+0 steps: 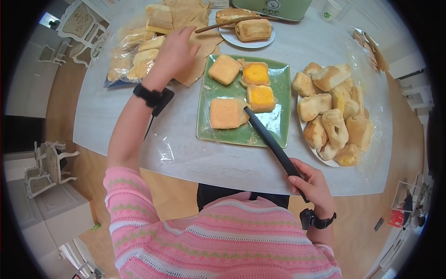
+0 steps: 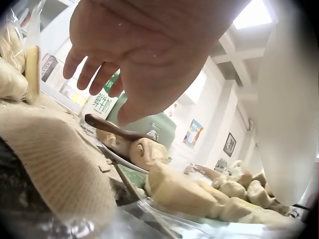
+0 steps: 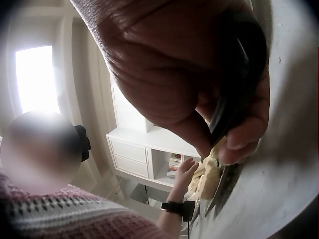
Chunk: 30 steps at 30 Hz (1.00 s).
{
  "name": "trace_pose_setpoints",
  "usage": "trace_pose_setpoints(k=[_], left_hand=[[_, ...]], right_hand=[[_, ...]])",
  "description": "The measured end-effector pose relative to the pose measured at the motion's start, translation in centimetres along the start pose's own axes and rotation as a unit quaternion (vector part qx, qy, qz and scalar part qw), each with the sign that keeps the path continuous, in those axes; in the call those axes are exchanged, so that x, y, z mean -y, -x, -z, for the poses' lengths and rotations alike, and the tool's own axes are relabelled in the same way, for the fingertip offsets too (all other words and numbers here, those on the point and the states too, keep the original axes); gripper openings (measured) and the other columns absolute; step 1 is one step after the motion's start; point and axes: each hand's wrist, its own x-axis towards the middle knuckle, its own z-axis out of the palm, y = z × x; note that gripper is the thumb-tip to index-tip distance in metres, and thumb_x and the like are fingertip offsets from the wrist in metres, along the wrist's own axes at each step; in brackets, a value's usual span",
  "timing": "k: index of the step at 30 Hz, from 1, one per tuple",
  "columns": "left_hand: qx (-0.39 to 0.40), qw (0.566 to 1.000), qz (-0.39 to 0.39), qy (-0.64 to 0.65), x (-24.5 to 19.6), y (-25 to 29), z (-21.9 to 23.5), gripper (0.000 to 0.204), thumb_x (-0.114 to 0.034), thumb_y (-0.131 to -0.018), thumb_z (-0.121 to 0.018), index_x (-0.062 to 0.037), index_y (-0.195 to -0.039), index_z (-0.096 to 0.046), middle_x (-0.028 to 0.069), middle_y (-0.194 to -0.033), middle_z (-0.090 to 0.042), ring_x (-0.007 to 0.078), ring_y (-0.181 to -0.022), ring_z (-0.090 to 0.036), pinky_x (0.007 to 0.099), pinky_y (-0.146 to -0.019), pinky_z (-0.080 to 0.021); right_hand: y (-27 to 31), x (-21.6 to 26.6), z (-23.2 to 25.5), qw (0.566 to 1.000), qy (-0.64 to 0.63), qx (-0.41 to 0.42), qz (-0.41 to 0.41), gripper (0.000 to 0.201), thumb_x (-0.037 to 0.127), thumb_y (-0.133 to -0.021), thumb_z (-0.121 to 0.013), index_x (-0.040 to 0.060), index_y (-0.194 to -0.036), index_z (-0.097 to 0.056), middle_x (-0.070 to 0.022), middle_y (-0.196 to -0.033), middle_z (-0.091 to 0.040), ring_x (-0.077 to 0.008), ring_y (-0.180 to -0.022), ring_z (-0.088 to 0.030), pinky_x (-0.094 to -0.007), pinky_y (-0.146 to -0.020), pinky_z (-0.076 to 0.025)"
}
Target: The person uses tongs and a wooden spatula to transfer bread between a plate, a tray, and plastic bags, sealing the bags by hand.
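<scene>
My left hand [image 1: 176, 53] reaches out over brown paper [image 1: 193, 65] with its fingers loosely extended and holds nothing. Close to its fingertips is the end of a brown wooden utensil [image 1: 227, 24], which lies across bread rolls [image 1: 253, 29] on a white plate [image 1: 251, 44]. My right hand [image 1: 309, 179] grips a long black utensil [image 1: 274, 144] near the table's front edge. The utensil's far tip reaches a pale square pastry [image 1: 225, 114] on a green square plate [image 1: 283, 116]. Also on that plate are another pale pastry [image 1: 224, 69] and two yellow-topped pastries [image 1: 255, 73].
On the right, a white plate [image 1: 304, 124] is piled with bread rolls [image 1: 317, 106]. Bagged bread [image 1: 139, 53] stands at the left. A green appliance [image 1: 278, 8], a paper cup [image 1: 331, 10] and a milk carton [image 2: 99, 102] are at the back.
</scene>
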Motion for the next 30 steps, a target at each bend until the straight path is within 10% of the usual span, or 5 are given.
trace_pose_setpoints(k=[14, 21, 30], left_hand=[[0.123, 0.991, 0.052, 0.014, -1.2, -6.5, -4.7, 0.025, -0.020, -0.098, -0.054, -0.0026, -0.113, -0.062, 0.0247, -0.100, -0.068, 0.0442, -0.097, -0.063, 0.0518, -0.083, -0.049], [0.027, 0.991, 0.073, 0.112, -3.1, -0.9, 1.8, 0.027, -0.025, -0.102, -0.054, -0.0008, -0.112, -0.061, 0.0242, -0.094, -0.068, 0.0426, -0.089, -0.065, 0.0487, -0.075, -0.050], [0.116, 0.976, 0.140, 0.116, -6.5, 12.1, 14.5, 0.025, -0.019, -0.099, -0.062, -0.0017, -0.116, -0.067, 0.0204, -0.084, -0.066, 0.0312, -0.069, -0.063, 0.0326, -0.067, -0.050]], right_hand=[[0.5, -0.2, 0.1, 1.000, -0.025, -0.001, 0.008, 0.047, 0.007, -0.095, -0.067, 0.0016, -0.139, -0.056, 0.0038, -0.070, -0.055, -0.0031, -0.060, -0.050, -0.0201, -0.053, -0.039], [0.5, -0.6, 0.3, 1.000, -0.001, -0.001, 0.019, 0.048, 0.009, -0.094, -0.068, 0.0017, -0.140, -0.055, 0.0044, -0.068, -0.055, -0.0028, -0.060, -0.050, -0.0202, -0.053, -0.039], [0.5, 0.4, 0.6, 1.000, 0.029, -0.009, 0.003, 0.047, 0.011, -0.094, -0.068, 0.0048, -0.139, -0.057, 0.0049, -0.069, -0.055, -0.0020, -0.060, -0.051, -0.0190, -0.053, -0.041]])
